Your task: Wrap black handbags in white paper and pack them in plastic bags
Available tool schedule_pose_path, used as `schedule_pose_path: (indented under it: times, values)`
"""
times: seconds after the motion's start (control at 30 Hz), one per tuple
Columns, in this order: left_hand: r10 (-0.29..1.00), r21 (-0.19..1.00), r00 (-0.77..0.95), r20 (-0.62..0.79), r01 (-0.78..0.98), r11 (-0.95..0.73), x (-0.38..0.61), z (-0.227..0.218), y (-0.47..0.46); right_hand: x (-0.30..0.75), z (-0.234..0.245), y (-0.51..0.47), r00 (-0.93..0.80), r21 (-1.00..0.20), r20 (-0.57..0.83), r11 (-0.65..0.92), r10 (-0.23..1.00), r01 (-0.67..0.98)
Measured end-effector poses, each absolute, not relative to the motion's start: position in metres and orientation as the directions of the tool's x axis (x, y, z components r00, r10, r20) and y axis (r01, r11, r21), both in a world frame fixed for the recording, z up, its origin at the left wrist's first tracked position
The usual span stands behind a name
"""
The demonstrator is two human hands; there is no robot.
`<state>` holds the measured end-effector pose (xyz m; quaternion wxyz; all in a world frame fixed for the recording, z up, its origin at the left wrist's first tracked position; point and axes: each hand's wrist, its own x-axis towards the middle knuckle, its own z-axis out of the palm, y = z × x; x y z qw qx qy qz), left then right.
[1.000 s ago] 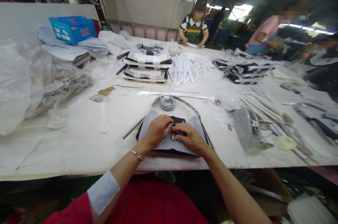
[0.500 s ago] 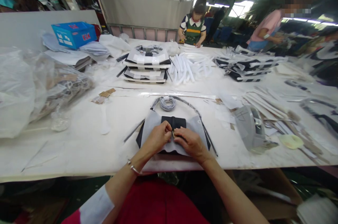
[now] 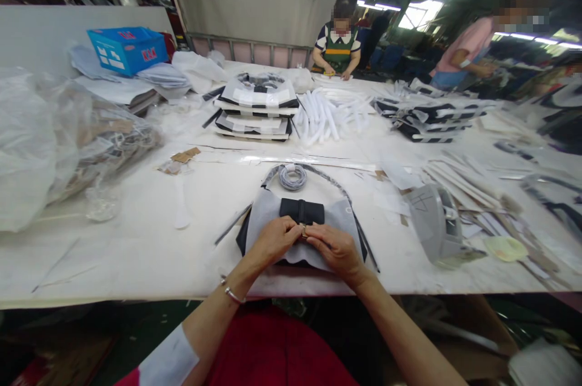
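A black handbag (image 3: 242, 239) lies in front of me, covered with a grey-white protective sheet (image 3: 262, 213). A black flap (image 3: 314, 212) with a narrow strap shows at its middle. At the strap's lower end is a small gold-coloured metal clasp (image 3: 304, 230). My left hand (image 3: 276, 239) pinches the clasp from the left, thumb and fingers together. From the other side, my right hand (image 3: 335, 248) has its bent fingers closed on the same clasp. My fingers partly hide it. The wrapped handle (image 3: 330, 177) arches behind the bag, with a grey coiled strap (image 3: 292, 177) inside the arch.
Stacked wrapped bags (image 3: 257, 110) stand beyond, beside white foam tubes (image 3: 321, 116). More bags (image 3: 431, 113) lie farther right. A grey bag-shaped piece (image 3: 427, 222) sits right of me, plastic bags (image 3: 27, 149) left. A blue box (image 3: 130, 51) is at back left. A co-worker (image 3: 339, 46) stands across the table.
My left fingers have moved slightly down and right, onto the clasp against my right fingertips. The whole view has shifted slightly. The co-worker's hands across the table have moved a little.
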<state>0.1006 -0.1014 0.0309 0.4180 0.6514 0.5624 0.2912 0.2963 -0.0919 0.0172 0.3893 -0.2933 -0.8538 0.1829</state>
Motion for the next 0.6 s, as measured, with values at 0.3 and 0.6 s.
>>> schedule_pose_path:
  times: [0.3,0.6]
  values:
    - [0.974,0.899,0.144,-0.174,0.428,0.097,0.103,0.017,-0.097,0.294,0.014,-0.106,-0.560,-0.293,0.602,0.810,0.569,0.508]
    - [0.969,0.911,0.140,-0.204,0.389,0.136,0.104,0.015,-0.094,0.288,0.027,-0.106,-0.620,-0.149,0.561,0.803,0.549,0.577]
